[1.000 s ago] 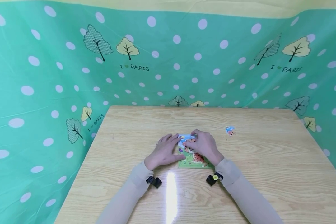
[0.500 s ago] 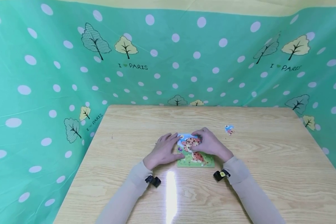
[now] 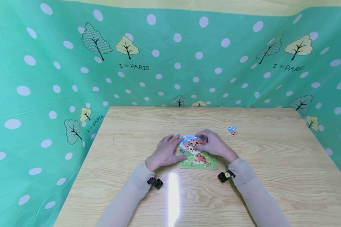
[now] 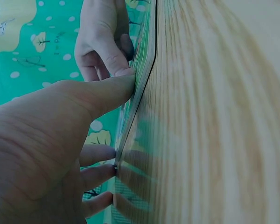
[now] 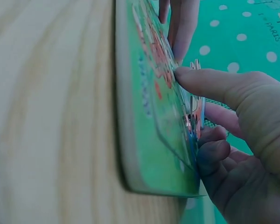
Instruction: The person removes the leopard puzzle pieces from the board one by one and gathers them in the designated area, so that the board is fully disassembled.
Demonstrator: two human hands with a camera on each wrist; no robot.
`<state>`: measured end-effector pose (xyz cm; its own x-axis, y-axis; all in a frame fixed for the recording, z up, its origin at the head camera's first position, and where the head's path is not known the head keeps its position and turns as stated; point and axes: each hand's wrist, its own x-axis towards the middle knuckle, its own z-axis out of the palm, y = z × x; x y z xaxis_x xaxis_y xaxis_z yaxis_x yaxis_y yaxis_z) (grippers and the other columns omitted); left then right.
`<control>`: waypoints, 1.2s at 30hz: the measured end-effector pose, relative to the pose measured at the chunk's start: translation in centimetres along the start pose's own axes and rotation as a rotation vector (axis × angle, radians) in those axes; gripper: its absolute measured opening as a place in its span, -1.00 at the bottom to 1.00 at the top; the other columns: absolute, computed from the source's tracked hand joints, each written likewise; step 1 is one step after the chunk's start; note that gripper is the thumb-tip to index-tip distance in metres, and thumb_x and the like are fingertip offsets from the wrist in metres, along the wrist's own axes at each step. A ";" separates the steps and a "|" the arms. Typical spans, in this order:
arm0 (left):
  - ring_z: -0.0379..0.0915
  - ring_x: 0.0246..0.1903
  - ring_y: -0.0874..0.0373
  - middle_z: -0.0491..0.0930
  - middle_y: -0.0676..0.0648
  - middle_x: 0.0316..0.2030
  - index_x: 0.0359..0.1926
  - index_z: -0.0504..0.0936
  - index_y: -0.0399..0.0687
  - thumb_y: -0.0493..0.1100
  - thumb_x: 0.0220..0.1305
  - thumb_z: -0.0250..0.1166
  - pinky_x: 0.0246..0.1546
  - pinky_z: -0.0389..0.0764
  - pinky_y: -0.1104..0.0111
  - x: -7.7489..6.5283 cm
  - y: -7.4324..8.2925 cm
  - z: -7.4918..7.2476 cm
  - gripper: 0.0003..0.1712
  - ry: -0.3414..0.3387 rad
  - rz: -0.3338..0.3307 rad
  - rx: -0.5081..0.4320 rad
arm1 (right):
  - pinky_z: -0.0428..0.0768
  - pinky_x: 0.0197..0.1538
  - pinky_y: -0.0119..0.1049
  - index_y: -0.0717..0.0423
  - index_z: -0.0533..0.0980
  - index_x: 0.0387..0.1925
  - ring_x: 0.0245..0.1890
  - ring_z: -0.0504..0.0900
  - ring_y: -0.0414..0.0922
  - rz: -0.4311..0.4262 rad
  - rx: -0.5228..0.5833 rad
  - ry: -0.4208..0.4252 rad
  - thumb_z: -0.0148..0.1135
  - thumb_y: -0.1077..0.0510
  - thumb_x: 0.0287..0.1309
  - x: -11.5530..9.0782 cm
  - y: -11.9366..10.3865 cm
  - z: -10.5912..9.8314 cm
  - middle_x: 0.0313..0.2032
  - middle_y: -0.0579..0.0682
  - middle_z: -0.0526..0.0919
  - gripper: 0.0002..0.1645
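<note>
A small jigsaw puzzle board [image 3: 187,165] with a spotted leopard on green grass under a blue sky lies on the wooden table. My left hand [image 3: 167,152] rests at the board's left side, thumb on its face and fingertips along its upper left edge. Over the upper right part of the board, my right hand [image 3: 214,144] pinches a puzzle piece [image 5: 197,109]. In the right wrist view the piece stands a little raised from the board, with the right thumb pressed on the picture beside it. The right fingers cover much of the piece in the head view.
Another loose puzzle piece [image 3: 232,130], blue with a spotted ear, lies on the table [image 3: 272,151] to the right and behind the board. A green polka-dot cloth [image 3: 187,56] hangs along the table's back and left side.
My right hand has shifted right and opened the view of the leopard's face, its fingers still at the board's upper right. My left hand has stayed in place at the board's left edge.
</note>
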<state>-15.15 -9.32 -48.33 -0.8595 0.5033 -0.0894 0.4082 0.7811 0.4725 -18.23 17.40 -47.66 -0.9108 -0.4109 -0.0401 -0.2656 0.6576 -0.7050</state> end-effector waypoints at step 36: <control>-0.06 0.68 -0.22 0.10 -0.09 0.70 0.68 0.21 0.08 0.40 0.33 0.36 0.67 -0.06 -0.21 -0.1 0.1 -0.1 0.07 -0.007 -0.010 -0.008 | 0.45 -0.43 -0.38 0.03 0.61 0.31 -0.51 0.45 -0.17 0.027 0.171 0.019 0.55 0.08 0.25 -0.5 1.3 -0.7 -0.36 -0.05 0.57 -0.39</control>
<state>-15.06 -9.25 -48.20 -0.8612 0.4983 -0.1003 0.3972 0.7829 0.4789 -18.30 18.86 -48.07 -0.9232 -0.3814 -0.0479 -0.1851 0.5503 -0.8142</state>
